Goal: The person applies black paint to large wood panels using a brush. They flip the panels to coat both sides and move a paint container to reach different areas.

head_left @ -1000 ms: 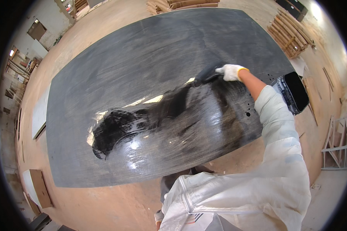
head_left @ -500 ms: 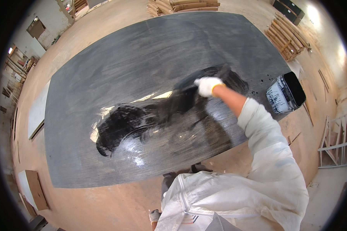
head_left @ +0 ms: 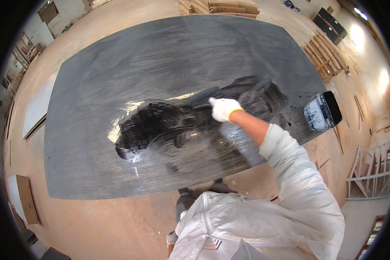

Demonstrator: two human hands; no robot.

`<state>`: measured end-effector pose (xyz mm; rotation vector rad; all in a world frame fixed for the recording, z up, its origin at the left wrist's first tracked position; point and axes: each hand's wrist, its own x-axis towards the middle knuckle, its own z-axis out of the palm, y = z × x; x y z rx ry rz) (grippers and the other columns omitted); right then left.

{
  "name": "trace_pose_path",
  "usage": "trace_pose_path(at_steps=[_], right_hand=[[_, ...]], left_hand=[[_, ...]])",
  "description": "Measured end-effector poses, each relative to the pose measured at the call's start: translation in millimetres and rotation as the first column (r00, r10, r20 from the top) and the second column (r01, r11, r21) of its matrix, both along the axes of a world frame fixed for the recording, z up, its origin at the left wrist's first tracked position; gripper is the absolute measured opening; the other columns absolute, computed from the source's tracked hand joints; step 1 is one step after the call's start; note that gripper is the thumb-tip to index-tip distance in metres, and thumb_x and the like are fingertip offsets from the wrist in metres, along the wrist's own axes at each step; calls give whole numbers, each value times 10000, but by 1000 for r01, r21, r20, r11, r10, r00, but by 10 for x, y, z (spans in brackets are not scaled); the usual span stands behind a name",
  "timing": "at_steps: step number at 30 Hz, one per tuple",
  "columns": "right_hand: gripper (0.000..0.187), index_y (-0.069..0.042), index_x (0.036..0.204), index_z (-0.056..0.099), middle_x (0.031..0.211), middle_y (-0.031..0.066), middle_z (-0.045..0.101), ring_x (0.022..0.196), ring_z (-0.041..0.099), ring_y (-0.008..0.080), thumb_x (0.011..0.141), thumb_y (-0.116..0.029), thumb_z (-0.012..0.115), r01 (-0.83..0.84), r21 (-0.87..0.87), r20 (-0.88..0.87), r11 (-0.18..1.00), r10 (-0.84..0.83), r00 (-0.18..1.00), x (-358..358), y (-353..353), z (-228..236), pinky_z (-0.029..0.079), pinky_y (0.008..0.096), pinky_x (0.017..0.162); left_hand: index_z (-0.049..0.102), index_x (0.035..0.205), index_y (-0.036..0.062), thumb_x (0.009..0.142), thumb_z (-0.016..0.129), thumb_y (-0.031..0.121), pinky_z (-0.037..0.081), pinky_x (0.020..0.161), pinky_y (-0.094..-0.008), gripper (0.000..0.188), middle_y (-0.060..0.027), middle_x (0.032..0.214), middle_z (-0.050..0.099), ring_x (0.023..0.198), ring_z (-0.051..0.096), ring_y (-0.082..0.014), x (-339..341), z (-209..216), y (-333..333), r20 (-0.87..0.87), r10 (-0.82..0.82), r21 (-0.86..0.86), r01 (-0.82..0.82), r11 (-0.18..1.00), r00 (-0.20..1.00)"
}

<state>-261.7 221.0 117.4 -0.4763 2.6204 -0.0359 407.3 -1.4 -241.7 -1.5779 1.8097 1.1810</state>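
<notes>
My right hand (head_left: 225,109), in a white knit glove with a yellow cuff, is closed over the middle of a large dark board (head_left: 130,69). Its grip is on a dark, flat spreader, whose long blade (head_left: 205,96) lies against the surface just beyond the fingers. Under and beside it spreads a wet, glossy black coating (head_left: 156,123), streaked with curved strokes. My left hand (head_left: 172,238), gloved too, hangs low beside my body, away from the board; its fingers are mostly hidden.
A white bucket smeared with black (head_left: 320,113) stands at the board's right edge, black drops beside it. Bundles of brown rolls (head_left: 325,54) lie on the floor at the far right, more beyond the far edge. A metal frame (head_left: 372,177) is at right, a pale panel (head_left: 39,106) at left.
My right hand has drawn the spreader left and a little toward me, smearing the black coating. The view has shifted slightly. My left hand stays low at my side.
</notes>
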Motion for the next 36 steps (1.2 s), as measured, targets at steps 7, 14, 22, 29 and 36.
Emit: trace_pose_path(at_steps=[7, 14, 22, 29, 36], right_hand=[[477, -51, 1353, 660, 1366, 227, 670, 1252, 663, 385, 909, -160, 525, 80, 163, -51, 983, -72, 996, -824, 362, -596, 545, 481, 1020], [631, -113, 1560, 459, 1261, 210, 714, 1144, 699, 386, 929, -129, 468, -252, 38, 92, 967, 248, 964, 826, -1378, 93, 552, 490, 952], [553, -67, 1476, 518, 1170, 209, 748, 1047, 736, 386, 928, -127, 483, -323, 44, -14, 945, 324, 946, 1014, -1724, -19, 573, 499, 885], [428, -57, 1328, 666, 1349, 227, 677, 1248, 657, 409, 946, -157, 501, -183, -68, -111, 981, 175, 978, -37, -2833, -291, 538, 497, 1029], [665, -139, 1585, 456, 1517, 195, 565, 1383, 569, 355, 922, -154, 508, -306, 95, 16, 947, 306, 952, 546, -2929, 33, 473, 463, 1130]], left_hand=[[698, 1193, 54, 1014, 584, 226, 461, 389, -365, 273, -142, 731, 724, 455, 585, -203, -562, 563, -578, 26, 198, 200, -199, 959, 980], [726, 1174, 46, 1008, 603, 247, 478, 421, -370, 288, -141, 739, 732, 486, 607, -212, -209, 351, -887, 37, 97, 239, -103, 966, 995], [716, 1215, 83, 1020, 580, 251, 477, 451, -356, 291, -126, 768, 733, 532, 619, -194, -279, 159, -1143, -18, 326, 264, -310, 913, 945], [713, 1209, 77, 1024, 575, 229, 452, 423, -354, 277, -114, 733, 715, 495, 589, -190, -162, 325, -1358, -78, 441, 241, -412, 879, 894], [720, 1177, 54, 1014, 597, 232, 471, 427, -357, 271, -116, 717, 714, 491, 600, -190, 264, 188, -1043, 9, 485, 269, -469, 841, 875]])
